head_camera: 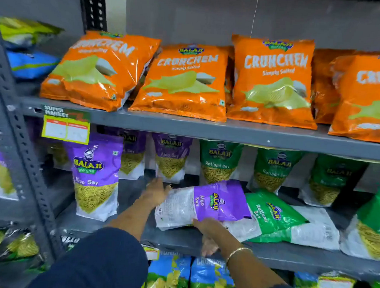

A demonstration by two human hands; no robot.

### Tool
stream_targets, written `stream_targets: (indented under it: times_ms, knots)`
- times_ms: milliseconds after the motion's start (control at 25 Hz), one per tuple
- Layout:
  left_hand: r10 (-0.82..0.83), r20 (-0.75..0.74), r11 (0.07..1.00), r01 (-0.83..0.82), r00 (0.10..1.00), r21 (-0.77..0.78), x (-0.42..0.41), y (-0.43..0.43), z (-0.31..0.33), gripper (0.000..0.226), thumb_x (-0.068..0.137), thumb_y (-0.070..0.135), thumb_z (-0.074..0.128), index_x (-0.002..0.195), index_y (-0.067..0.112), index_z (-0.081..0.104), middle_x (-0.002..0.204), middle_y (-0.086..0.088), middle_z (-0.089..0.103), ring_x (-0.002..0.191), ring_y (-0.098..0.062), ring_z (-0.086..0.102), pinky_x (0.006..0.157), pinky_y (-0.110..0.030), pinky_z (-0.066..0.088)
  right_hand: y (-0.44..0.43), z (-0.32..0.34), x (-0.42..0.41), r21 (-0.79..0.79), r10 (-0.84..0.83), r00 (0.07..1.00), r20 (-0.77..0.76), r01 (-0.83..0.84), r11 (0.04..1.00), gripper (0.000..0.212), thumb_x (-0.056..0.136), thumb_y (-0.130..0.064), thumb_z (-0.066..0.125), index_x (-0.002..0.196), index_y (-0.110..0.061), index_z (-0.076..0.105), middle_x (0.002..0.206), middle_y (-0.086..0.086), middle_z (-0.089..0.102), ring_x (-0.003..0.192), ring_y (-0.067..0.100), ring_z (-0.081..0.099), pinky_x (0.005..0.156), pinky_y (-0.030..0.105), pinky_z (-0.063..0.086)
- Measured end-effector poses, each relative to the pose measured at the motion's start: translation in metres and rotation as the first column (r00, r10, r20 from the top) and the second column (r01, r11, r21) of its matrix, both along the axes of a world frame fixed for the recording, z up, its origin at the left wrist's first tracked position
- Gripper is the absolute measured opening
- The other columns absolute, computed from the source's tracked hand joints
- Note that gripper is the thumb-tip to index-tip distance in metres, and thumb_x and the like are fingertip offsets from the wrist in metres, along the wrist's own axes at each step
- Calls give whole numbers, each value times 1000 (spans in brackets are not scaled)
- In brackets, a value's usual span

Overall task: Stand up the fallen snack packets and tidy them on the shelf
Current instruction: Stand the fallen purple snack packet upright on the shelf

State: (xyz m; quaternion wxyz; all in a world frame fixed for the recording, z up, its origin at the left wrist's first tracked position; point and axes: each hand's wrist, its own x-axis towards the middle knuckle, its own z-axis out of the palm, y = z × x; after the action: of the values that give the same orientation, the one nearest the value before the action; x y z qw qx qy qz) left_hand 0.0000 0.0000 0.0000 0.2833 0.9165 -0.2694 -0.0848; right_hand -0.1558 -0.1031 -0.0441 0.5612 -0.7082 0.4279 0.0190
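On the middle shelf (123, 197) a purple Aloo Sev packet (203, 203) lay on its side, its top pointing right and its white back panel turned left. The left hand (156, 192) was at the packet's far left edge, fingers spread and open against it, not closed around anything. The right hand (209, 228) held the packet's near edge, thumb on top and fingers curled underneath, gripping it; a thin bracelet (239, 251) sat on that wrist. Both arms wore dark sleeves.

Just right of the held packet, and partly under its top corner, a green Ratlami Sev packet (273, 215) lay flat, with another white-backed packet (319, 229) beneath it. A second purple packet (96, 176) stood upright at the shelf's left front. Behind, a row of purple and green packets stood against the back.

The shelf above carried orange Crunchem bags (184, 81), leaning back. A yellow price tag (66, 128) hung from that shelf's edge at the left.
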Motion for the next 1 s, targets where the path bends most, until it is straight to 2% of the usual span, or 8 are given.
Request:
stream_targets:
  times_ms: [80,200,320,440,520,640,800,1000]
  knots:
    - [-105,-136,991,115,985,62,18,-10,-8,45,98,25,36,134,-1,40,115,-13,54,104,-23,50,87,-34,42,7,-13,12,324,-143,989,27,127,937,64,85,-49,55,133,-11,38,108,19,53,77,32,61,62,41,51]
    - [-252,-334,960,279,908,37,38,-27,-13,18,97,21,43,111,13,51,83,5,46,84,-14,49,70,-20,41,12,-23,33,481,-447,876,182,317,817,52,78,-42,67,117,-11,51,95,13,53,75,26,53,60,36,47]
    - [-371,-417,897,436,830,69,56,-34,-25,72,86,33,61,145,9,28,146,-5,40,131,-25,44,105,-32,41,17,-25,54,564,-652,692,311,417,712,51,78,-32,69,122,-14,51,116,11,59,102,29,55,76,44,50]
    - [-345,-452,905,419,823,73,78,-30,-38,116,57,62,75,149,16,21,156,-1,28,141,-24,32,117,-38,29,19,-19,69,529,-692,562,453,455,716,70,58,-25,83,121,-9,56,123,19,63,114,40,59,83,57,53]
    - [-330,-539,934,351,775,-67,89,-19,-42,120,44,62,81,143,15,33,147,1,41,133,-21,42,114,-36,32,13,-15,80,410,-593,582,556,429,805,80,44,-19,85,117,-4,59,120,23,65,109,41,63,93,59,50]
    - [-303,-597,951,199,742,-236,90,2,-46,104,39,46,87,131,12,51,135,-3,57,127,-21,50,107,-35,37,10,-1,91,209,-386,696,605,329,921,68,58,12,78,121,6,51,111,19,64,86,25,63,79,34,57]
    - [-279,-582,943,104,764,-316,73,23,-38,69,65,6,80,126,10,48,122,-3,60,119,-19,52,88,-27,36,-4,8,96,62,-164,806,569,157,986,63,64,22,69,122,13,48,110,18,62,86,19,61,82,29,53]
    - [-297,-599,954,207,744,-216,67,33,-32,44,75,-9,63,106,19,50,99,-1,59,91,-12,52,69,-16,45,-25,-15,99,-188,-123,950,286,181,965,88,47,-49,85,115,-8,47,112,9,60,101,26,62,83,41,56]
